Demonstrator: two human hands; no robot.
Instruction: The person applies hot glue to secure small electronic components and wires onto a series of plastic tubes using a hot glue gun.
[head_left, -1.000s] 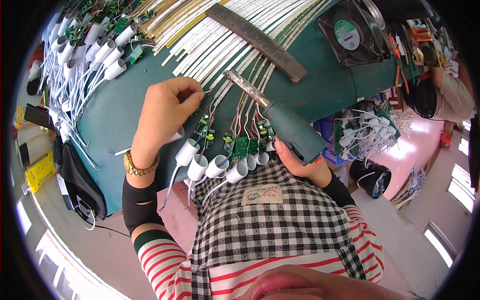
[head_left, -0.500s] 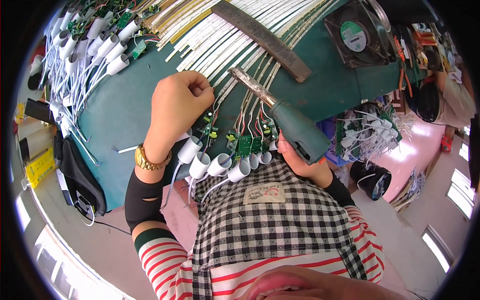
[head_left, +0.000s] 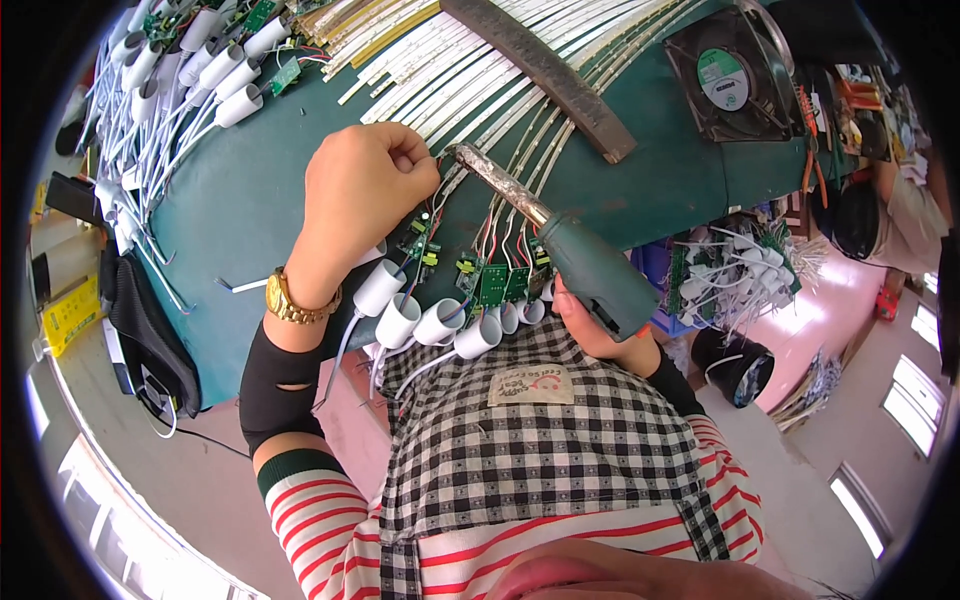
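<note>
My left hand is closed in a pinch, with a thin wire at its fingertips; the grip itself is mostly hidden. In my right hand is a soldering iron with a green handle. Its scorched metal barrel points up and left, the tip beside my left fingertips at the ends of white LED strips. Red, white and dark wires join these strips to small green circuit boards at the table's near edge. White plastic cylinders with grey cables hang in front of the boards, against my checked apron.
A dark curved bar lies across the strips. At the right back stands a black fan. More white cylinders with cables are piled at left. A blue crate of boards sits right of the green table; another person's arm shows beyond.
The iron's tip has come closer to my left fingertips, which have shifted slightly right and away from me. The whole view has tilted a little.
</note>
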